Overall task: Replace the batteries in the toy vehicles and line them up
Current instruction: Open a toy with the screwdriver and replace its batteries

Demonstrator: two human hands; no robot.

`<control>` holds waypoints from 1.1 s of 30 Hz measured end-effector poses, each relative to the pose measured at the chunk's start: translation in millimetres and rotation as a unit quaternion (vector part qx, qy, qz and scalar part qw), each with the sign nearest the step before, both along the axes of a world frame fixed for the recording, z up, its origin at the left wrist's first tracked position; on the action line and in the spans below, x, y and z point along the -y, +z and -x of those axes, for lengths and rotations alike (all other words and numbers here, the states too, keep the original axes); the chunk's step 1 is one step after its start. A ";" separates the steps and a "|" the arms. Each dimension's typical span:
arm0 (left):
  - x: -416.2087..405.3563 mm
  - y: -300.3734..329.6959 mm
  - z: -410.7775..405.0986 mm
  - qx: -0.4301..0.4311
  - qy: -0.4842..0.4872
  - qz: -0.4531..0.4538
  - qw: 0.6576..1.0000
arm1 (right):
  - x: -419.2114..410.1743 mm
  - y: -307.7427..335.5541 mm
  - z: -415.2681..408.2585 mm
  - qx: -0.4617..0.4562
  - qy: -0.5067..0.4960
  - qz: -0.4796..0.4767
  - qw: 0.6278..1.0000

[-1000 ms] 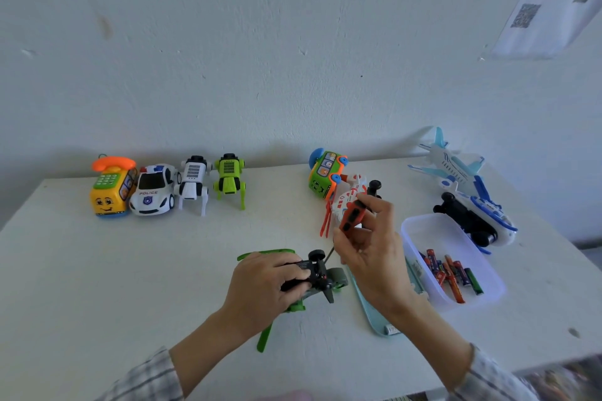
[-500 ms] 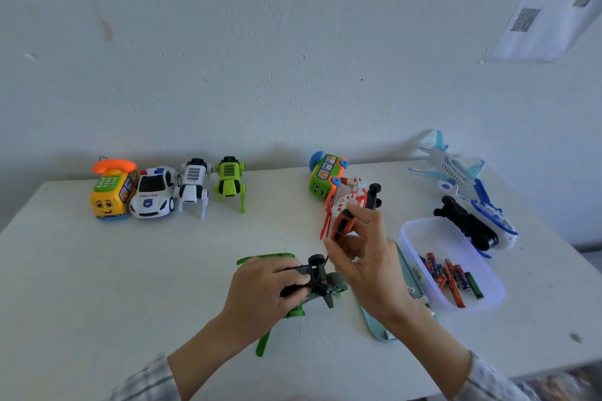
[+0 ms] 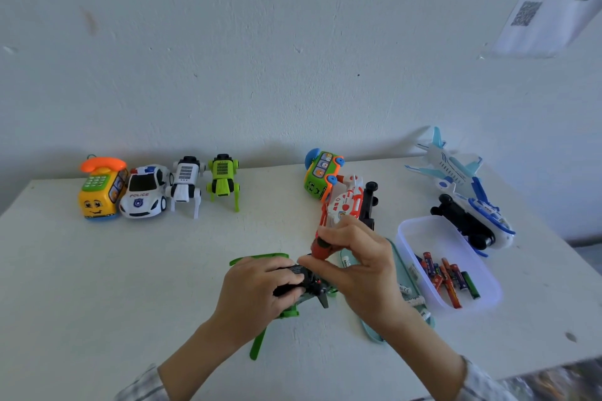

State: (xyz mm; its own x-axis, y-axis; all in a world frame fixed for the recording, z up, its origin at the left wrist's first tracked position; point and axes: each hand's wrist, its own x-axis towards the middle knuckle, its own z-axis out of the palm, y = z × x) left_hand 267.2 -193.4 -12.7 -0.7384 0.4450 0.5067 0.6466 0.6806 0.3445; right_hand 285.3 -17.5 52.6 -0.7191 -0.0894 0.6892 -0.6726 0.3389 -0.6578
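My left hand (image 3: 257, 290) grips a green toy helicopter (image 3: 314, 291) lying upside down near the table's front, black underside up. My right hand (image 3: 361, 265) pinches a red-handled screwdriver (image 3: 321, 246), its tip down on the helicopter's underside. Along the back left stand a yellow phone car (image 3: 99, 192), a police car (image 3: 143, 192), a white robot dog (image 3: 185, 187) and a green robot dog (image 3: 223, 181) in a row. A clear tub (image 3: 420, 238) on the right holds several batteries (image 3: 448, 278).
Behind my right hand lie a green bus toy (image 3: 321, 174) and a red-white helicopter (image 3: 347, 202). Two blue-white planes (image 3: 451, 169) (image 3: 482, 218) sit at the back right. A teal lid (image 3: 408, 283) lies under my right wrist. The white table (image 3: 97, 270) ends close in front.
My right hand has lowered the screwdriver toward the helicopter's underside. My left hand keeps its hold on the green helicopter.
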 end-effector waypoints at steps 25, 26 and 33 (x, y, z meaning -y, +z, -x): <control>-1.1 0.6 3.3 0.018 0.014 -0.027 0.999 | -19.4 11.6 18.6 0.189 0.034 0.094 0.977; -1.0 0.4 3.6 0.021 0.016 -0.025 0.999 | -19.5 12.2 18.3 0.185 0.042 0.090 0.978; -0.1 0.8 5.4 0.038 0.024 -0.027 0.999 | -19.9 13.3 20.1 0.118 0.084 0.037 0.989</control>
State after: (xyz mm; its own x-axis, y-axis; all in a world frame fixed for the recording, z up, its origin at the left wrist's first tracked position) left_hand 261.8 -193.3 -11.9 -0.7952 0.3826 0.4704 0.5848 0.6888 0.4285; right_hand 265.2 2.4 65.9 -0.8399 -0.1772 0.5130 -0.5402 0.1806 -0.8219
